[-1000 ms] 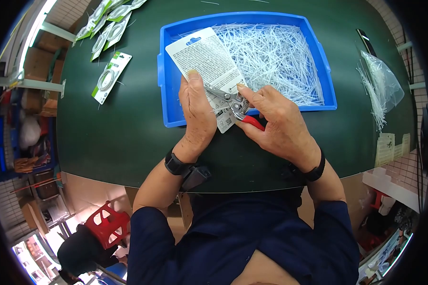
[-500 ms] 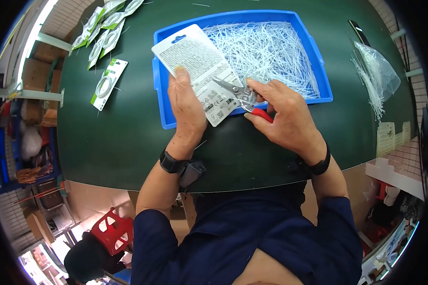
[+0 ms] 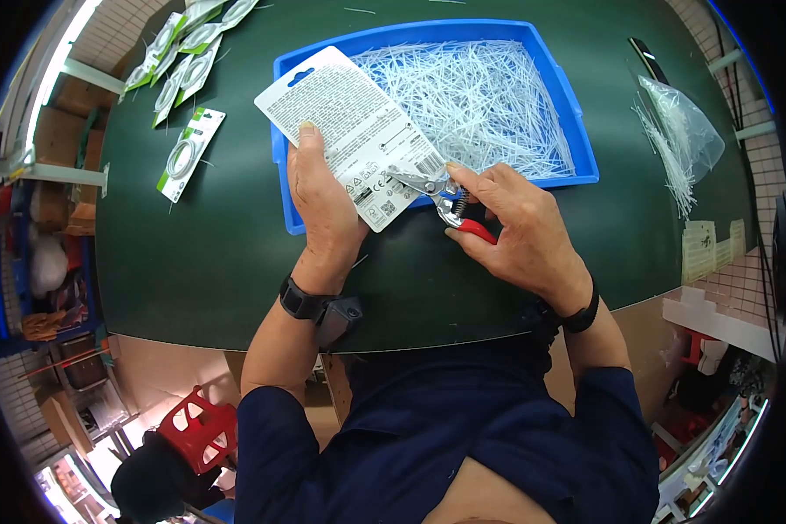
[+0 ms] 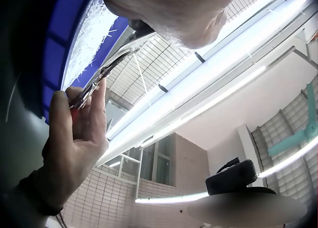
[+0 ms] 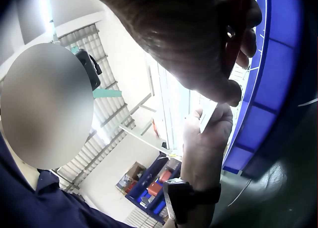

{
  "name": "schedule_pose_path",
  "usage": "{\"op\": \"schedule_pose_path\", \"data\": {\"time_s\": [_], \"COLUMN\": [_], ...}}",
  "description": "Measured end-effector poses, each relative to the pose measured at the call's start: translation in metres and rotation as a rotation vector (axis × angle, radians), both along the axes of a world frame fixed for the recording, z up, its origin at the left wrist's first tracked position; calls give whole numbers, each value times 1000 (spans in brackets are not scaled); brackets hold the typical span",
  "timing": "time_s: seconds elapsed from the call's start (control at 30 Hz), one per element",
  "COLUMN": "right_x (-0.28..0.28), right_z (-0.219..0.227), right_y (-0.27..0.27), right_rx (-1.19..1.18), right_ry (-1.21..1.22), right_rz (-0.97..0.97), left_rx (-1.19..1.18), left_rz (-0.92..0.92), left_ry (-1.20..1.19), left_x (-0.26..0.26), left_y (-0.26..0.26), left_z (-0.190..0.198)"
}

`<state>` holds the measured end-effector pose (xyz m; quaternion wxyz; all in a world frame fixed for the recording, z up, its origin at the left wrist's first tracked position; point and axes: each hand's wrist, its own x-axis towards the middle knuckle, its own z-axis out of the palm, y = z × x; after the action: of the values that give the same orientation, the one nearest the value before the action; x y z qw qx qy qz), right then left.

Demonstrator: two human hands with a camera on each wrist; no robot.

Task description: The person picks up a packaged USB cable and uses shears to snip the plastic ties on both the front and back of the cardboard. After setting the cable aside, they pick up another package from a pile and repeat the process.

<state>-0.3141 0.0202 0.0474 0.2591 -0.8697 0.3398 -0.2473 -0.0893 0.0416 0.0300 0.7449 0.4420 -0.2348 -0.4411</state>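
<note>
In the head view my left hand (image 3: 321, 196) holds a white printed packaging card (image 3: 332, 109) by its left edge, thumb on the printed face. The card is tilted, with a blue-showing hang hole at its upper end. My right hand (image 3: 524, 223) grips spring-loaded snips (image 3: 445, 208) with red handles. Their metal blades overlap the lower right part of the card. From the left wrist view, the right hand (image 4: 74, 133) appears with the snips edge-on beside the card. The right wrist view shows the left hand (image 5: 208, 131) pinching the card's edge; the card's front is hidden.
A blue tray (image 3: 585, 166) full of cut white plastic strands (image 3: 489, 105) lies behind the hands. Several carded packs with coiled white cord, one pack (image 3: 188, 157) nearest, lie at left. At right are a clear plastic bag (image 3: 699, 127) with strands and a dark slim object (image 3: 646, 61).
The card and left hand have shifted left and the card's print shows more fully. The snips' blades have drawn back from near the left thumb to the card's lower right part.
</note>
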Motion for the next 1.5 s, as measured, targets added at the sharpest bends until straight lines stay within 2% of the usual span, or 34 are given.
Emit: {"op": "schedule_pose_path", "data": {"time_s": [0.1, 0.27, 0.4, 0.53, 0.63, 0.8, 0.93, 1.03, 1.07, 1.17, 1.33, 1.5], "right_x": [-1, 2, 1, -1, -1, -2, 7, 17, 21, 31, 38, 40], "right_z": [2, -8, -21, -21, -11, 10, 17, 29, 28, 22, 4, -2], "right_y": [0, 2, 2, 3, 1, -15, -29, -32, -31, -24, -7, -1], "right_rx": [-66, 4, 16, 43, 155, 116, 68, -13, 2, -73, -19, -76], "right_ry": [44, 8, -55, -83, -181, -230, -339, -267, -277, -150, -102, -111], "right_rz": [5, -7, -27, -32, -67, -113, -162, -8, -4, 124, 205, 201], "left_rx": [-16, -29, 3, -62, -114, -120, -85, -249, -234, -516, -539, -565], "left_rz": [13, 59, 32, -62, -26, -118, 14, -235, -228, -522, -602, -686], "left_ry": [50, 46, 7, -39, -275, -326, -248, 194, 185, 335, 260, 326], "left_x": [-1, -2, 0, 5, 13, 38, 56, 78, 82, 83, 83, 77], "left_y": [0, 0, -1, -3, -11, -10, -14, -9, -9, -9, -11, -14], "left_z": [-5, -6, -10, -13, -14, 3, 0, -6, -8, -10, -6, -9]}}
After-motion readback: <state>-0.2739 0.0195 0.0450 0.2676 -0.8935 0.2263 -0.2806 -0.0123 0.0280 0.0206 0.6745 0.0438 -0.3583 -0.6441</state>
